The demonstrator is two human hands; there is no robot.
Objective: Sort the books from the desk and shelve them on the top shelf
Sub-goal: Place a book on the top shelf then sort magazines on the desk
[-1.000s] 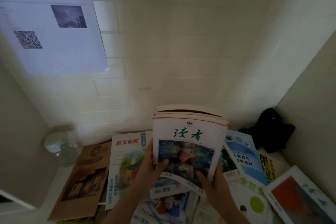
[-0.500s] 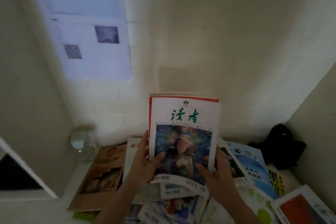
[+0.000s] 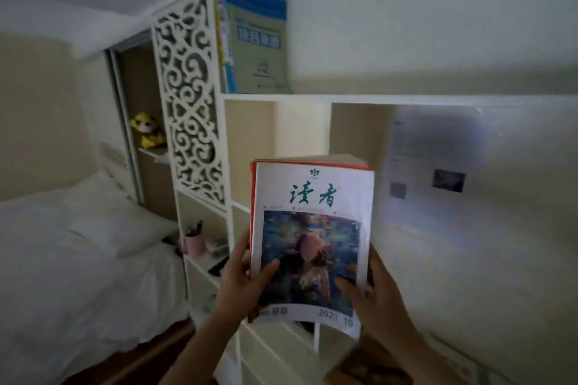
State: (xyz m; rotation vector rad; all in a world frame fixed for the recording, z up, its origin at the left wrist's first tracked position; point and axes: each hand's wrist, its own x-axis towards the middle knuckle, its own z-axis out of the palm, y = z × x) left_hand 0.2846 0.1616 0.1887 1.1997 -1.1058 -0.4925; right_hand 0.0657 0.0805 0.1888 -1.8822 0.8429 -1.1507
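Stack of magazines [image 3: 312, 241] held upright in front of white bookshelf [image 3: 275, 99], below its top shelf. Left hand [image 3: 242, 278] fingers wrapped round left edge; right hand [image 3: 375, 294] fingers curled round right edge, thumb on cover.

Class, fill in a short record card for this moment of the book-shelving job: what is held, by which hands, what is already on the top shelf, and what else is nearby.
Held item: stack of magazines, upright, cover facing the camera
Left hand: grips the stack's left edge, thumb on the cover
Right hand: grips the stack's lower right edge, thumb on the cover
Top shelf: blue and grey books standing at its left end
Stack position: below the top shelf, not yet shelved
Nearby: white fretwork panel, yellow plush toy, pink cup, bed
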